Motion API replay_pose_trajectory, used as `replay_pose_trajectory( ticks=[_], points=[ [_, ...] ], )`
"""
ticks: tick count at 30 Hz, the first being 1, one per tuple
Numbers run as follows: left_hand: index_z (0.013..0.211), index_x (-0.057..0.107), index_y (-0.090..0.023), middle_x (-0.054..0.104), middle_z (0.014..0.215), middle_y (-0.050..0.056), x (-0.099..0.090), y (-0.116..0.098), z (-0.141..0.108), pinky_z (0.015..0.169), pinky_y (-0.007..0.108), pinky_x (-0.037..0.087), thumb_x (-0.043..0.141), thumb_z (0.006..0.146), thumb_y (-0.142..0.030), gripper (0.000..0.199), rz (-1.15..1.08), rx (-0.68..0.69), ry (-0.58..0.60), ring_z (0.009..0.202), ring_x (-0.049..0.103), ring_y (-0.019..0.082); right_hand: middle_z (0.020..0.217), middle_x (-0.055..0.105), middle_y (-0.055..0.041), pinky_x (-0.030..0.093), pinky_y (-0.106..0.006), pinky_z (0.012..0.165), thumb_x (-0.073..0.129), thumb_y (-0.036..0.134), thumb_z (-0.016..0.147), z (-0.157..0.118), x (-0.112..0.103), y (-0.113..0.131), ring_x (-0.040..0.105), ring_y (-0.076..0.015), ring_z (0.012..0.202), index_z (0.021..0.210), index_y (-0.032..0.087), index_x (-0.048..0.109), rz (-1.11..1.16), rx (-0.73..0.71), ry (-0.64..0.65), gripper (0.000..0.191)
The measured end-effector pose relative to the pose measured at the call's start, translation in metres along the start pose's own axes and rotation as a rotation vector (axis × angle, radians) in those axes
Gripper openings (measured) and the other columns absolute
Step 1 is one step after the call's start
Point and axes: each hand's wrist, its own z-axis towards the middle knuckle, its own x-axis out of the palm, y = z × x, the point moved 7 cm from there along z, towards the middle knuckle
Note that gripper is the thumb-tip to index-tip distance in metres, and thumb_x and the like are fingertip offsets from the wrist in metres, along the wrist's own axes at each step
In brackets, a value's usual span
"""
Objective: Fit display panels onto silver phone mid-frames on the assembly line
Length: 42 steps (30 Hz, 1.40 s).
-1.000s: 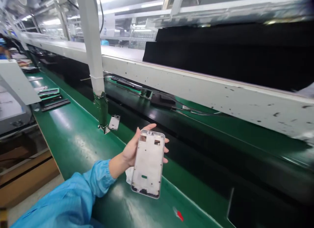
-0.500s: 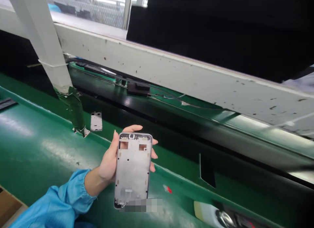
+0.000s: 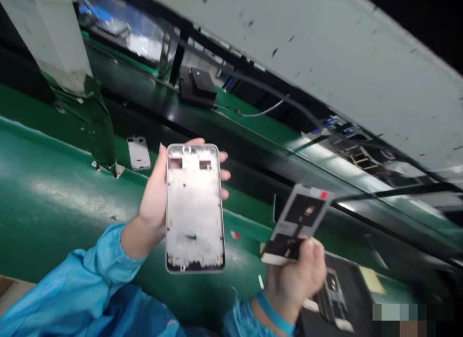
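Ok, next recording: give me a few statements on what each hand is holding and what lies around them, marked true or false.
1. The left hand holds a silver phone frame upright in its grip. True.
2. The right hand is empty. False: it holds a dark flat phone part with a small red tab at its top corner.
3. The two held parts touch each other. False: they are apart, with green conveyor belt showing between them.
4. A second, smaller-looking frame lies on the conveyor beside the white post's foot. True.
5. Both sleeves are white. False: both are blue.
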Motion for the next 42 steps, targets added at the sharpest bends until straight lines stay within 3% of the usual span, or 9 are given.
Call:
replay_pose_trajectory(
  ticks=[4,10,14,17,22,28,35,38,42],
  points=[
    [0.151,0.057,-0.023,0.077,0.117,0.012,-0.012,-0.014,0.013,0.065,0.036,0.065,0.017,0.113,-0.066,0.07,-0.009,0.054,-0.158,0.088,0.079,0.027,0.085,0.058,0.0023,0.052,-0.031,0.072,0.077,0.048,0.092,-0.017,0.028,0.007,0.055,-0.016,0.074,0.089,0.023,0.066,0.007,-0.043,0.134,0.028],
    [0.152,0.057,-0.022,0.072,0.134,0.012,-0.014,-0.018,0.011,0.085,0.048,0.068,0.016,0.114,-0.066,0.07,0.098,0.066,-0.214,0.126,0.072,0.038,0.088,0.06,0.0028,0.049,-0.029,0.072,0.076,0.046,0.091,-0.028,0.03,0.009,0.057,-0.0152,0.078,0.095,0.022,0.064,-0.003,0.001,0.117,0.027],
    [0.15,0.059,-0.022,0.07,0.138,0.012,-0.013,-0.014,0.012,0.088,0.054,0.068,0.018,0.114,-0.066,0.07,0.101,0.065,-0.206,0.134,0.068,0.041,0.086,0.059,0.0033,0.048,-0.029,0.072,0.074,0.047,0.09,-0.033,0.038,0.016,0.057,-0.0152,0.076,0.094,0.023,0.063,-0.014,-0.011,0.146,0.027],
    [0.15,0.058,-0.021,0.07,0.138,0.013,-0.01,-0.008,0.014,0.087,0.053,0.069,0.016,0.114,-0.067,0.072,0.088,0.051,-0.194,0.132,0.069,0.041,0.089,0.062,0.0022,0.049,-0.03,0.075,0.076,0.047,0.089,-0.036,0.044,0.021,0.059,-0.0156,0.08,0.096,0.022,0.064,0.012,-0.01,0.151,0.028],
    [0.156,0.051,-0.015,0.072,0.133,0.015,-0.006,0.002,0.015,0.081,0.044,0.069,0.01,0.114,-0.067,0.079,0.104,0.0,-0.178,0.122,0.075,0.036,0.092,0.063,0.0008,0.051,-0.03,0.077,0.075,0.048,0.091,-0.041,0.052,0.023,0.061,-0.0161,0.082,0.099,0.022,0.065,0.006,-0.018,0.192,0.028],
    [0.16,0.048,-0.015,0.071,0.139,0.017,-0.007,0.007,0.014,0.083,0.042,0.068,0.015,0.113,-0.068,0.079,0.181,0.001,-0.139,0.116,0.077,0.033,0.094,0.065,0.0013,0.055,-0.031,0.082,0.079,0.045,0.094,-0.043,0.058,0.02,0.063,-0.0163,0.085,0.1,0.025,0.072,0.075,-0.014,0.241,0.022],
    [0.155,0.05,-0.008,0.072,0.139,0.021,0.0,0.006,0.01,0.067,0.034,0.066,0.021,0.115,-0.064,0.074,0.112,-0.003,-0.088,0.086,0.076,0.023,0.094,0.07,-0.0004,0.059,-0.034,0.075,0.071,0.044,0.101,-0.049,0.069,0.025,0.066,-0.0187,0.081,0.103,0.027,0.07,0.024,-0.042,0.292,0.017],
    [0.152,0.054,-0.012,0.077,0.125,0.016,0.0,0.007,0.008,0.067,0.037,0.068,0.02,0.114,-0.067,0.075,0.092,-0.034,-0.03,0.087,0.078,0.025,0.097,0.071,-0.0016,0.06,-0.036,0.078,0.069,0.044,0.103,-0.052,0.078,0.029,0.069,-0.0207,0.088,0.106,0.027,0.069,0.038,-0.045,0.336,0.018],
    [0.157,0.051,-0.015,0.077,0.13,0.015,-0.003,0.011,0.007,0.074,0.039,0.069,0.025,0.114,-0.067,0.072,0.071,-0.099,0.053,0.096,0.08,0.026,0.101,0.071,-0.001,0.061,-0.035,0.085,0.07,0.045,0.103,-0.055,0.087,0.031,0.07,-0.0202,0.095,0.108,0.027,0.067,0.078,-0.047,0.357,0.019]
  ],
)
